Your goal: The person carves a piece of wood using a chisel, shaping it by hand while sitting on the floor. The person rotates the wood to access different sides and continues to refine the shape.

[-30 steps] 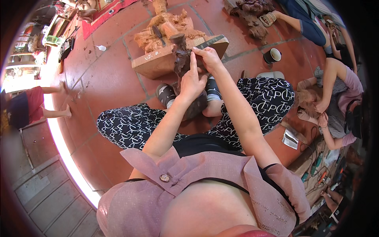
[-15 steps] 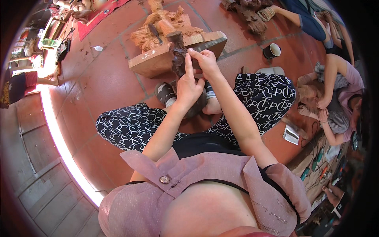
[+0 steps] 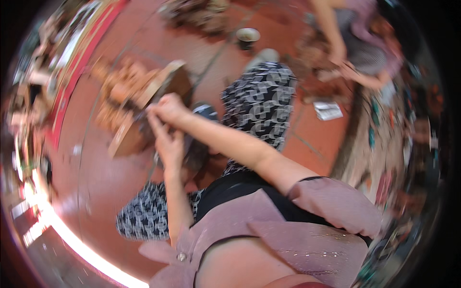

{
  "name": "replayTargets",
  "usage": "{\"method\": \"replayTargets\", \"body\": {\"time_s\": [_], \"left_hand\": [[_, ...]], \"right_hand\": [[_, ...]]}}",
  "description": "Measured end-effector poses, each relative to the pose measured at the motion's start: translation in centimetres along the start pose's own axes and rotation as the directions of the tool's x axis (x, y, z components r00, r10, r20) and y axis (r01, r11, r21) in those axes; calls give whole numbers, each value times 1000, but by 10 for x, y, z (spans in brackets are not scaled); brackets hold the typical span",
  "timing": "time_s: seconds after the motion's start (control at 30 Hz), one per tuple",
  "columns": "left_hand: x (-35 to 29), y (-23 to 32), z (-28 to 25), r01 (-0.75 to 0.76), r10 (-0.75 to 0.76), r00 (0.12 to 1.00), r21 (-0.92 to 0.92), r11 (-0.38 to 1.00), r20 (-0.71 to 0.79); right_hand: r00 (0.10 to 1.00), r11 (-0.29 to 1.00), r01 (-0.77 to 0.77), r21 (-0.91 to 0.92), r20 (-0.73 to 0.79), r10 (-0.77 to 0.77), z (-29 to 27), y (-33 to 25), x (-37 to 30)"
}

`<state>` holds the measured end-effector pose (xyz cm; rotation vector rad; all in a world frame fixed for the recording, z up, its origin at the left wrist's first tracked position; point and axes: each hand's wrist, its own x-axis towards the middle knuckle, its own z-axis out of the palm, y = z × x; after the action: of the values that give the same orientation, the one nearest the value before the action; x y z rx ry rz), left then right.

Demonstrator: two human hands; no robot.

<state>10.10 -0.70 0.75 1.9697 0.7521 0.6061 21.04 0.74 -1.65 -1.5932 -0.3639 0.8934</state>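
Motion smears the whole view. My right hand (image 3: pixel 169 109) is closed, its fingertips up against a dark brown wood carving (image 3: pixel 145 123); what it pinches is too blurred to make out. Just below it my left hand (image 3: pixel 169 145) reaches to the same carving, a finger stretched along it and the others curled in. Whatever those curled fingers grip is hidden. Behind the carving lies a lighter orange-brown wood carving (image 3: pixel 116 89) on a thick wooden base (image 3: pixel 128 137), tilted toward me.
A cup (image 3: pixel 248 36) stands on the red tiled floor (image 3: pixel 86 192). Dark carved wood (image 3: pixel 197 14) lies at the far side. To the right a co-worker's hands (image 3: pixel 340 65) are on another brown piece, near a silvery packet (image 3: pixel 328 110) and scattered tools (image 3: pixel 373 125).
My view has swung to the right, so the hands and carvings appear farther left and tilted. Both hands stay at the dark carving; the right fingers look more curled.
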Motion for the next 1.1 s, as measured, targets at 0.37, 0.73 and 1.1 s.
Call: {"method": "replayTargets", "body": {"time_s": [0.37, 0.73, 1.1], "left_hand": [[-6, 1, 13, 193, -178, 980, -199, 961, 91], [-8, -3, 0, 93, -92, 996, -91, 992, 16], [-6, -5, 12, -6, -2, 999, -208, 978, -36]], "right_hand": [[987, 992, 128, -13, -95, -128, -2, 14, 10], [990, 990, 132, -49, -47, -134, 1, -2, -6], [946, 928, 280, -248, -93, -310, 7, 25, 17]]}}
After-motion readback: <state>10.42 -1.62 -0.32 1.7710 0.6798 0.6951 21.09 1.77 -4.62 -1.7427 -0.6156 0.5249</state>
